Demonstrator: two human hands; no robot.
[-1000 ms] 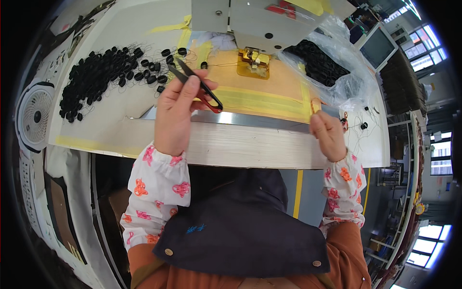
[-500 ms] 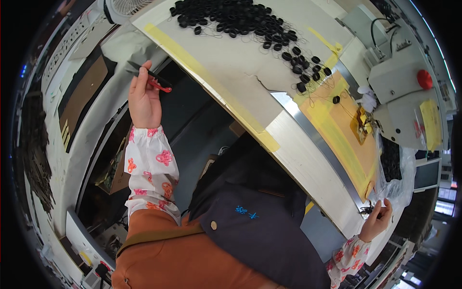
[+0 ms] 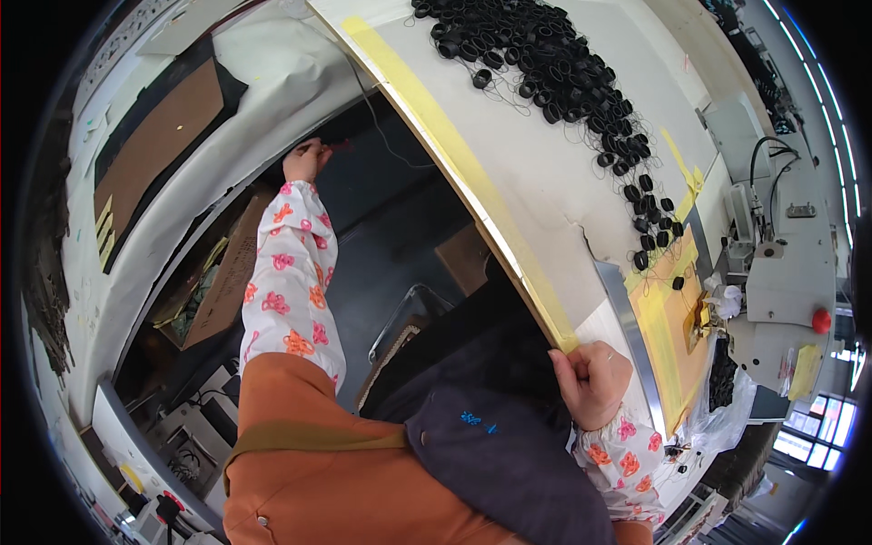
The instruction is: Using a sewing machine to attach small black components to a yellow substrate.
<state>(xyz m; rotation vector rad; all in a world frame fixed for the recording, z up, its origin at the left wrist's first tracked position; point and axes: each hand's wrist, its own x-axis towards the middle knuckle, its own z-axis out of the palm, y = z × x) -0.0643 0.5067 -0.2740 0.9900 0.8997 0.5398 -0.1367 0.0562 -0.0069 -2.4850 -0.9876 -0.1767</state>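
Observation:
My left hand (image 3: 307,162) reaches out over the dark gap left of the worktable, fingers closed round a slim tool with a red end (image 3: 340,145); most of the tool is hidden and dim. At the near edge of the worktable (image 3: 545,218), my right hand (image 3: 595,377) is curled with its thumb along the yellow-taped rim. Its fingertips are hidden. Across the table lies a heap of small black rings (image 3: 545,64) with thin loose threads, trailing toward a taped tan board (image 3: 668,354).
A grey machine (image 3: 781,291) with a red knob stands at the right. Clear plastic (image 3: 727,409) lies beside the board. On the left, a pale covered surface (image 3: 263,73) carries a brown panel (image 3: 163,136). Below are a cardboard box (image 3: 222,282) and a metal-framed seat (image 3: 400,318).
My left hand has moved farther out and lower over the gap, still with the tool. My right hand has come left from the table's far right to its near edge. The view has shifted.

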